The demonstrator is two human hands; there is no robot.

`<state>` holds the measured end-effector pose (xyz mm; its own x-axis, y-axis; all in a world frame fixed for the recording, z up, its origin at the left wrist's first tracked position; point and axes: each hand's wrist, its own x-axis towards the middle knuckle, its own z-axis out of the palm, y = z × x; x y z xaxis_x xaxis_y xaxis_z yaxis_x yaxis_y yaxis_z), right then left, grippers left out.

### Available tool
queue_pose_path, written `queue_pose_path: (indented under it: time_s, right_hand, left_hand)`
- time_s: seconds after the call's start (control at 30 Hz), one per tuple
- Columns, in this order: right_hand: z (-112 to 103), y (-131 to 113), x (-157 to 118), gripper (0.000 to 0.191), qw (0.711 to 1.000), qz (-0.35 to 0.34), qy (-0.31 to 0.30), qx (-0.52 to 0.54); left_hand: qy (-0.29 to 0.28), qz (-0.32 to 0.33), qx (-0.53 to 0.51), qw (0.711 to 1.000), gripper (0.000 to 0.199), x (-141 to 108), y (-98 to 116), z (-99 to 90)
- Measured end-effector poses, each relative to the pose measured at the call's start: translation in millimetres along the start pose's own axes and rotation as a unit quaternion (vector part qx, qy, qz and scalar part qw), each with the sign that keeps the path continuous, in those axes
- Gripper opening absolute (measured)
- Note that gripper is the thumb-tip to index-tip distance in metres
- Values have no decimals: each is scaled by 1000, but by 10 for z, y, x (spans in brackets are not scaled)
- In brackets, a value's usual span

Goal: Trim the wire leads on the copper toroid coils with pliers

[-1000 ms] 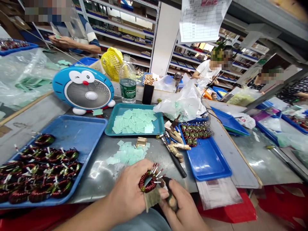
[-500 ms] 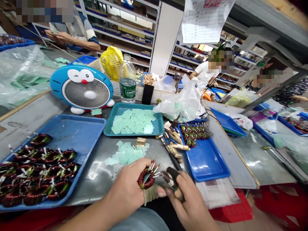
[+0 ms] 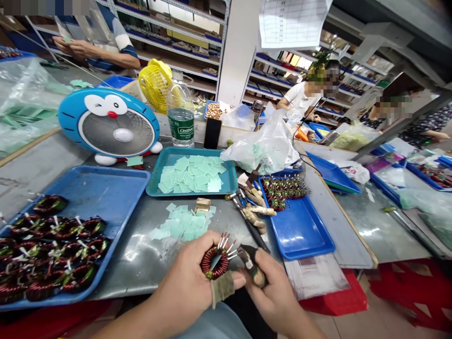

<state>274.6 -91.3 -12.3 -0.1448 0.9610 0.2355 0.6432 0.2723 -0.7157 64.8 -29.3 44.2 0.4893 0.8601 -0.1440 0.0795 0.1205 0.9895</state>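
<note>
My left hand (image 3: pixel 190 273) is closed around a toroidal coil (image 3: pixel 222 268) wound with dark red copper wire, and a cloth wrap covers its thumb. A pale piece spans the coil's central hole. Several leads with white sleeves and reddish tips stick out from the coil, some upward and some toward my right hand (image 3: pixel 271 287). That hand is closed beside the leads, its fingertips covered with dark and tan wraps. What its fingers hold, if anything, is hidden. Beyond the hands lies a loose pile of light green sheets (image 3: pixel 185 223) with a small wooden block (image 3: pixel 203 205) at its edge.
At left, a blue tray (image 3: pixel 116 188) bears several larger coils. A teal tray (image 3: pixel 155 181) carries green sheets, and a blue tray (image 3: pixel 303 235) at right has small coils. Cutters (image 3: pixel 252 226), finger wraps (image 3: pixel 259 210), a cartoon fan (image 3: pixel 123 135) and a bottle (image 3: pixel 181 125) stand or lie around. Co-workers sit beyond.
The view has shifted slightly, so the bench things sit a little further left and higher. My left hand keeps the coil; my right fingers have moved slightly around beside the leads.
</note>
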Motion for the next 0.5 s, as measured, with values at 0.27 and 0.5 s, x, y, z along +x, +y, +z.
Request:
queue_pose_path:
  time_s: [0.27, 0.5]
  right_hand:
    - [-117, 58, 136, 29, 997, -36, -59, -17]
    - [122, 7, -79, 5, 999, 39, -35, 15]
  left_hand:
    - [32, -11, 29, 999, 37, 13, -43, -35]
    - [67, 48, 231, 970, 33, 55, -86, -97]
